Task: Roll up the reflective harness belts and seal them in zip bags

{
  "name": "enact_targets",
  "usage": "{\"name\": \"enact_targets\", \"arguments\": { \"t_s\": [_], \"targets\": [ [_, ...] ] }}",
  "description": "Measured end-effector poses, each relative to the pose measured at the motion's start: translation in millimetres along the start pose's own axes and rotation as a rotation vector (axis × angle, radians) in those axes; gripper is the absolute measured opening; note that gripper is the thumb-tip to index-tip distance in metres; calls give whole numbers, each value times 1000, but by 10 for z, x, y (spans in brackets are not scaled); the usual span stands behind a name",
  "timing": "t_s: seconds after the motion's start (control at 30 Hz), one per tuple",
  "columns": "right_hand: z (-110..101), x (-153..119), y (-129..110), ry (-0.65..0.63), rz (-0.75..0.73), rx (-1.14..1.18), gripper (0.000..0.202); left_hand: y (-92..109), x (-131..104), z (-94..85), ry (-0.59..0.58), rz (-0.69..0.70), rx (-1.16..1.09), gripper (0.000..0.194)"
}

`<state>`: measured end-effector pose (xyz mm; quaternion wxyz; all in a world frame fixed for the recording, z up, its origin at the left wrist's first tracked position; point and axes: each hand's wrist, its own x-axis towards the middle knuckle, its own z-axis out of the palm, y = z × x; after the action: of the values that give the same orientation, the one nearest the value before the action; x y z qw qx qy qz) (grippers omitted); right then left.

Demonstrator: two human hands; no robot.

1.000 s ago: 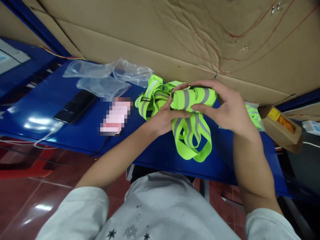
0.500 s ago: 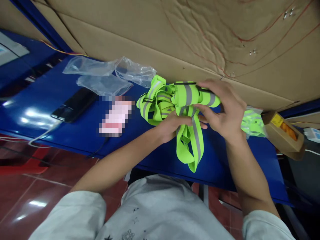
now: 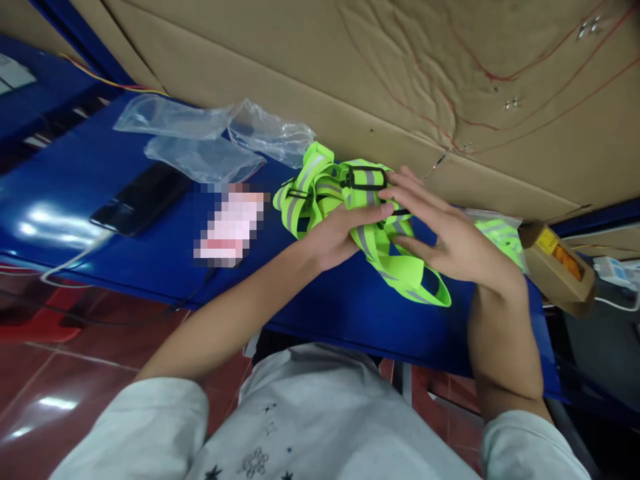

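Both hands press a bundled neon-yellow reflective strap (image 3: 373, 220) onto the blue table (image 3: 150, 247): left hand (image 3: 335, 237) gripping its folds, right hand (image 3: 450, 240) open, fingers flattening the loops compact.

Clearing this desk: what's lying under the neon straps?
The blue table shows beneath the neon straps. Both the left hand and right hand cover the middle, hiding anything there.
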<state>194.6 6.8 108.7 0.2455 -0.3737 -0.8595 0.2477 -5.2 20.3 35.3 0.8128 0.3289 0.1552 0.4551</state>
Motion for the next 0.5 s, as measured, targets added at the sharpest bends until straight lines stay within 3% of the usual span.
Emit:
{"name": "enact_targets", "arguments": {
  "t_s": [0.07,0.2,0.3,0.37,0.5],
  "targets": [
    [-113,-26,7,-55,46,133,52,-22,19,-40,-2,-8,85,35],
    [-222,-54,160,92,76,260,65,-79,-19,-56,-113,-91,262,46],
    [-175,-20,229,-89,136,251,69,-128,-66,-12,-196,-124,277,50],
    [-117,9,217,-124,178,233,64,-159,-79,14,-158,-120,197,46],
    [-30,42,141,37,194,266,59,-197,-78,23,-51,-160,14,46]
  ]
}}
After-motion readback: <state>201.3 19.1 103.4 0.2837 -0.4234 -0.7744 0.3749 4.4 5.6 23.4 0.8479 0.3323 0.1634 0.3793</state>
